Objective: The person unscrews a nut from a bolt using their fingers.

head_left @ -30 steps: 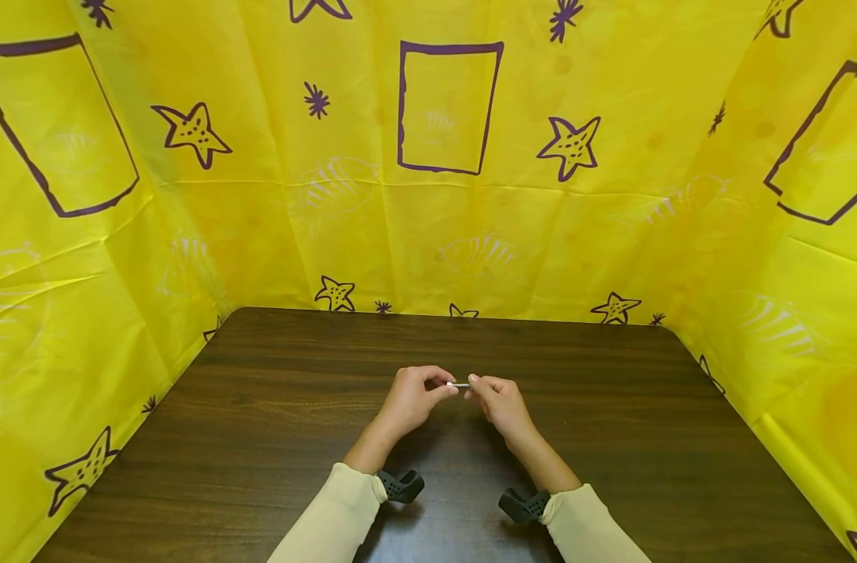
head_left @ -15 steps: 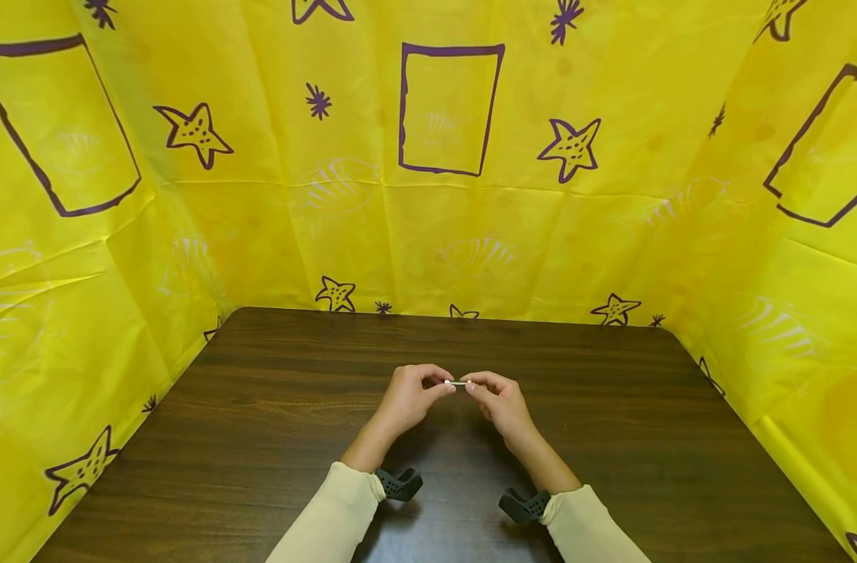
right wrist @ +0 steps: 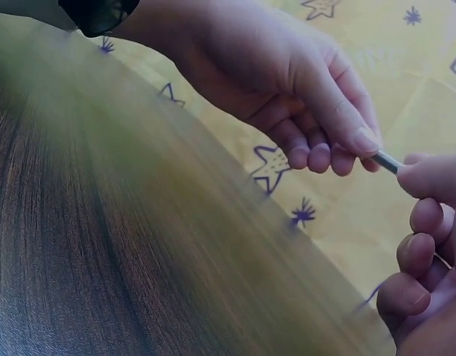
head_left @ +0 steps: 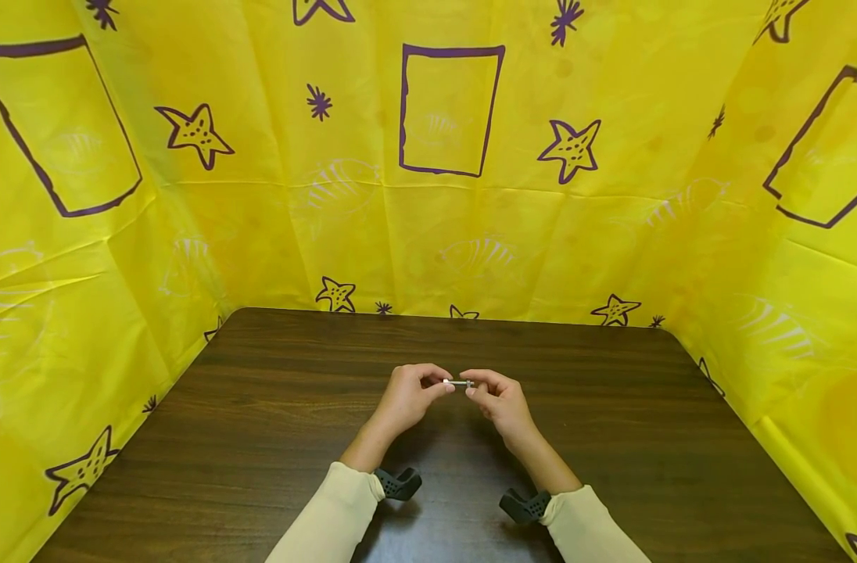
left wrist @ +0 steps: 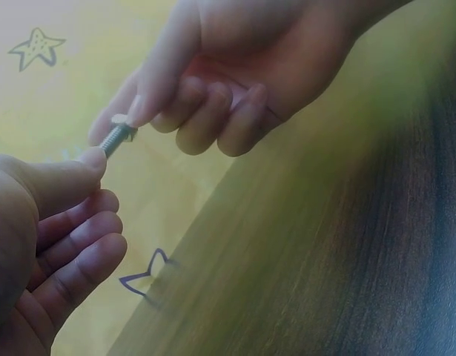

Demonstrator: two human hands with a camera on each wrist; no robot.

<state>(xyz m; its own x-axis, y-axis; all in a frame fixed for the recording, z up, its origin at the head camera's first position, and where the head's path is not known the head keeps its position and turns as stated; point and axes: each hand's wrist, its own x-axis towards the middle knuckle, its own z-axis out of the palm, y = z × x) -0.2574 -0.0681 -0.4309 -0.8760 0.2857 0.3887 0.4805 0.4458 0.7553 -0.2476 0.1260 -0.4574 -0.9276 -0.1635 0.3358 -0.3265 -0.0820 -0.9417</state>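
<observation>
A small metal bolt point(head_left: 458, 382) with a nut point(head_left: 469, 384) near its right end lies level between both hands in the head view. My left hand point(head_left: 410, 399) pinches the bolt's left end between thumb and forefinger, hiding that end. In the left wrist view the threaded shaft of the bolt point(left wrist: 113, 141) shows beyond the left thumb. My right hand point(head_left: 500, 403) has its thumb and forefinger at the nut, its other fingers curled toward the palm. In the right wrist view a short stretch of bolt point(right wrist: 388, 162) shows between the two thumbs.
Both hands are above a dark wood-grain table point(head_left: 295, 360). A yellow cloth point(head_left: 428, 219) printed with starfish and fish hangs around the back and sides. Dark straps point(head_left: 400, 485) sit on both wrists, at the cuffs of light sleeves.
The right thumb and fingertips have shifted and spread slightly at the bolt's right end, so the nut shows now where the fingers covered it. The left hand keeps nearly the same place.
</observation>
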